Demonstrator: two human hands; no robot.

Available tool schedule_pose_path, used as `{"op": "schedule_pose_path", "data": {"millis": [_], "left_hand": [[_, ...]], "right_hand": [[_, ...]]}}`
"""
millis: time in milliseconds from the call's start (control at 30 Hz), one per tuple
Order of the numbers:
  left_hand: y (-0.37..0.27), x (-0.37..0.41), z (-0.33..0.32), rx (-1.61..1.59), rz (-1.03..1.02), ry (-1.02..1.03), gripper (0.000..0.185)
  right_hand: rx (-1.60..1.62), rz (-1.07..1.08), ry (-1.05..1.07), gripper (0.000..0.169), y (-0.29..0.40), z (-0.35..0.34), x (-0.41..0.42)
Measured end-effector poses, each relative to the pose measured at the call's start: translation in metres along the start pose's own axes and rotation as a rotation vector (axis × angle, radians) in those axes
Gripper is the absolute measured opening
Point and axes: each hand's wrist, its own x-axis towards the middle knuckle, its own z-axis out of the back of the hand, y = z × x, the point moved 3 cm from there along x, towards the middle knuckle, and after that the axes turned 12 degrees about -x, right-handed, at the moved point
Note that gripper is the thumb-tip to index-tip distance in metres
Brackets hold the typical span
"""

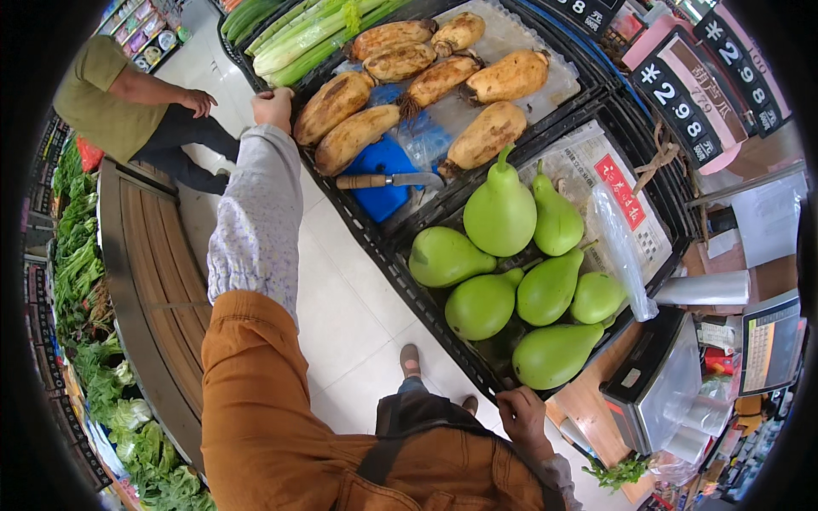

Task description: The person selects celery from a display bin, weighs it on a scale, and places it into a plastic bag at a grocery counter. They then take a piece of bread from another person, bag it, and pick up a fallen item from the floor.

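Note:
My left hand (pixel 272 110), at the end of an outstretched arm, is closed on the rim of a black plastic crate (pixel 339 210), beside the celery (pixel 307 54). Several lotus root segments (pixel 489 135) lie in that crate on plastic film. A curved knife with a wooden handle (pixel 361 182) rests there across a blue plastic piece (pixel 377 207). Close to my body, my right hand (pixel 521 415) grips the near corner of the adjoining crate (pixel 441 332). Pale green bottle gourds (pixel 500 214) sit in it, with a newspaper sheet (pixel 613 172) and a clear plastic bag (pixel 617 249) behind them.
A weighing scale (pixel 658 383) stands on a wooden counter (pixel 597 409) at right, near a plastic bag roll (pixel 703 287). Price signs (pixel 690 96) rise behind the crates. At left, a person (pixel 128 108) is beyond a slatted wooden ledge (pixel 166 255) fronting leafy greens (pixel 83 255).

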Motion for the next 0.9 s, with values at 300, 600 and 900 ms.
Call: {"op": "schedule_pose_path", "data": {"millis": [300,600,900], "left_hand": [[-0.008,-0.075,0.111,-0.69,0.362,0.317,0.024],[0.091,-0.419,0.352,-0.817,0.857,0.148,0.025],[0.104,-0.812,0.441,-0.916,1.236,-0.384,0.01]], "right_hand": [[0.116,0.063,-0.068,0.008,-0.01,0.0,-0.014],[0.359,0.297,0.208,0.012,-0.03,0.017,-0.079],[0.003,0.135,1.063,0.029,-0.209,-0.116,-0.244]]}}
